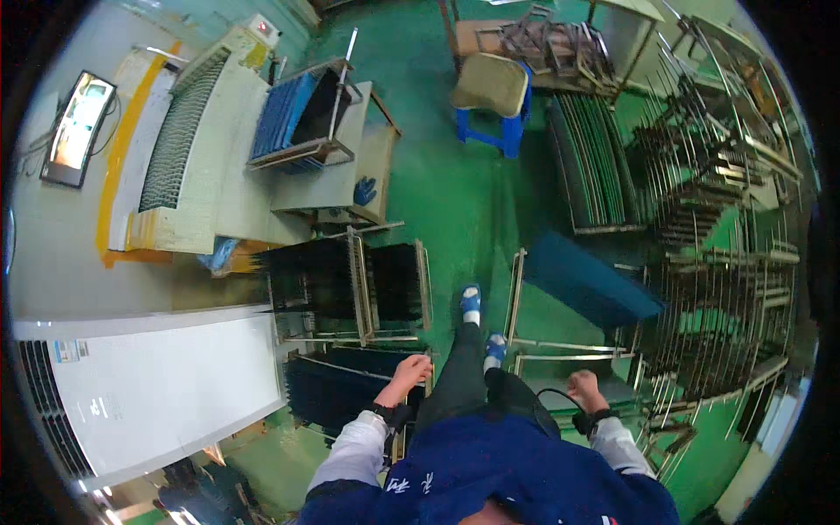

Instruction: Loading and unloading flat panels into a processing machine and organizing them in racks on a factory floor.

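Note:
My left hand (407, 379) hangs at my left side, fingers loosely curled, with nothing visible in it. It is over the near edge of a metal rack holding dark panels (337, 385); whether it touches the frame I cannot tell. My right hand (586, 390) is closed like a fist on my other side, also with nothing visible in it. Beside it stands a low metal rack frame (573, 356). A thin black cable (551, 391) loops near the right wrist, and both wrists have dark bands. My feet in blue shoes (472, 302) are mid-stride on the green floor.
Racks with black panels (319, 276) line the left, beyond a white cabinet (175, 385). A rack of blue panels (293, 109) stands farther ahead. On the right are a large blue panel (595, 278), green panels (591, 162) and wire racks (709, 306). A stool (492, 86) stands ahead.

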Demonstrator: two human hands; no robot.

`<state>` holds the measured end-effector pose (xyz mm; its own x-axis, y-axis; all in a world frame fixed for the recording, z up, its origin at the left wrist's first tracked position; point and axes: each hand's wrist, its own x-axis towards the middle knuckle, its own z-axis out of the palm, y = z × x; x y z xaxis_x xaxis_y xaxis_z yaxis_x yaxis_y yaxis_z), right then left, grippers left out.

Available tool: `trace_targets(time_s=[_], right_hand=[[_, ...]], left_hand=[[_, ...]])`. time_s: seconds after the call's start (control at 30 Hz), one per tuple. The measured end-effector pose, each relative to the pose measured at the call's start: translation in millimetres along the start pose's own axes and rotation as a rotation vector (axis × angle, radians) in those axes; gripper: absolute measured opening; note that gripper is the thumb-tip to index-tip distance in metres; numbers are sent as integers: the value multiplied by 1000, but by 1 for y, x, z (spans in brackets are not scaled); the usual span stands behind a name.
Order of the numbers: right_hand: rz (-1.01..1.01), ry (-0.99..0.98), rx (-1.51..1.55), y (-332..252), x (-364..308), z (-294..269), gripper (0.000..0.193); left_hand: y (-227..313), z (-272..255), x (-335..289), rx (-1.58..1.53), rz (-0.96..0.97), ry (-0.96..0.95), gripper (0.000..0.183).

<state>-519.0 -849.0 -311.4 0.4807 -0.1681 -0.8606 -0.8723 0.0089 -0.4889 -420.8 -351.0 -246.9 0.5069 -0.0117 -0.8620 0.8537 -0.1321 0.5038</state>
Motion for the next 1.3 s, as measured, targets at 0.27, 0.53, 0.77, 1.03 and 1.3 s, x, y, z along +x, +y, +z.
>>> trace_targets(time_s=[0.27,0.53,0.77,1.03,1.3], right_hand=[[68,14,207,-42,48,-20,10],[97,47,38,-276,87,52,11],[-76,1,132,-412,156,84,19],[-400,-195,-513,-428,254,36,14],[-884,-133,-1673,-662,432,33,12]], left_hand=[[126,-20,103,216,26,-158,31],[320,-36,188,244,237,-134,29],[417,-60,236,308,360,-81,30],[486,-93,277,311,594,196,31],[527,-178,286,22,517,655,22]])
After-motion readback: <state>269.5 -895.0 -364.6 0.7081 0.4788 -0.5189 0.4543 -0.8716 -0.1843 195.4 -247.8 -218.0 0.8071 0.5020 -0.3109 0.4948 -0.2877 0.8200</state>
